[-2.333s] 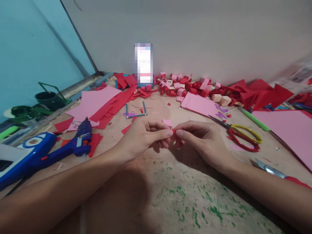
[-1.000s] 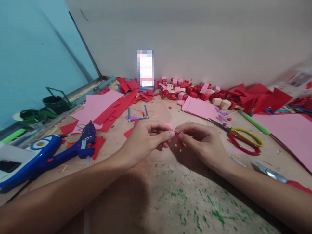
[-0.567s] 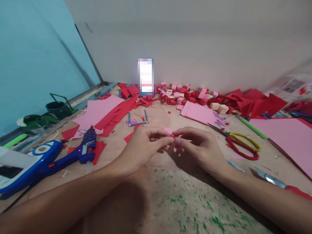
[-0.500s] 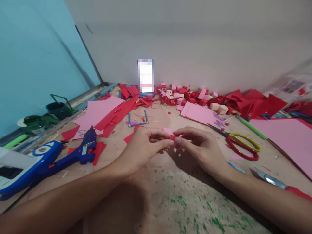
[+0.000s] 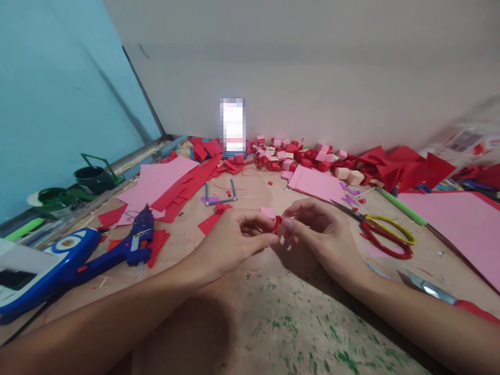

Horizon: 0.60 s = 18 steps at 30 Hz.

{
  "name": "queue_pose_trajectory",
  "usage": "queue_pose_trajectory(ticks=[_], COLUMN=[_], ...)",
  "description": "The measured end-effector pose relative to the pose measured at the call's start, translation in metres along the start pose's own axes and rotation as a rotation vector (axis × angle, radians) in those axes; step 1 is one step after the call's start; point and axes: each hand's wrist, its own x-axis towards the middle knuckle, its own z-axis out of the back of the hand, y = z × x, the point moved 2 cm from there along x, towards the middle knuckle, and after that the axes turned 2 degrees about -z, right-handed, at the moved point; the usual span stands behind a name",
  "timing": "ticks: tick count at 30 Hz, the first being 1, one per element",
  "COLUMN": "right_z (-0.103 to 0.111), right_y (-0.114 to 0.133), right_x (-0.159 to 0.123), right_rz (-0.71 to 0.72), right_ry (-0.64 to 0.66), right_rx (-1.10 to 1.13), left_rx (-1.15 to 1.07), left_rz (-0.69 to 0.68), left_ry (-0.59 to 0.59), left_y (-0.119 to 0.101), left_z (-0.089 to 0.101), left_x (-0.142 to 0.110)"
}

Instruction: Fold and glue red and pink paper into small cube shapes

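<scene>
Between my two hands is a small folded piece of red paper [image 5: 277, 224], held just above the table in the middle of the view. My left hand [image 5: 244, 229] pinches its left side between thumb and fingers. From the other side, my right hand [image 5: 314, 226] grips it with thumb and forefinger; its other fingers curl behind. Just beyond the fingertips shows a small pink paper piece [image 5: 267, 212]. A flat red paper scrap [image 5: 209, 223] lies left of my left hand. Scissors [image 5: 385, 232] with red and yellow handles lie to the right of my right hand.
A blue glue gun [image 5: 136, 239] lies at left. Pink sheets [image 5: 318, 182] and many small red and pink paper cubes [image 5: 289, 153] lie farther back. A lit phone [image 5: 233, 125] stands against the wall. A red-handled blade [image 5: 433, 289] is beside my right forearm.
The red paper piece has turned from lying flat between my fingertips to standing more upright. My right fingers have lifted slightly, and my left fingers have spread a little around it.
</scene>
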Motion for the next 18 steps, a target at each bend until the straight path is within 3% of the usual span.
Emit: queue_pose_trajectory(ticks=[7,13,18], right_z=[-0.001,0.001,0.000], right_y=[0.002,0.001,0.000], right_x=[-0.002,0.000,0.000], right_rz=[0.016,0.019,0.001], right_ry=[0.057,0.039,0.086], right_rx=[-0.045,-0.011,-0.021], left_rx=[-0.022,0.059,0.169], left_rz=[-0.022,-0.182,-0.348], left_ry=[0.046,-0.095,-0.110], left_y=[-0.001,-0.006,-0.011], left_z=[0.000,0.002,0.001], left_x=[-0.001,-0.005,-0.007])
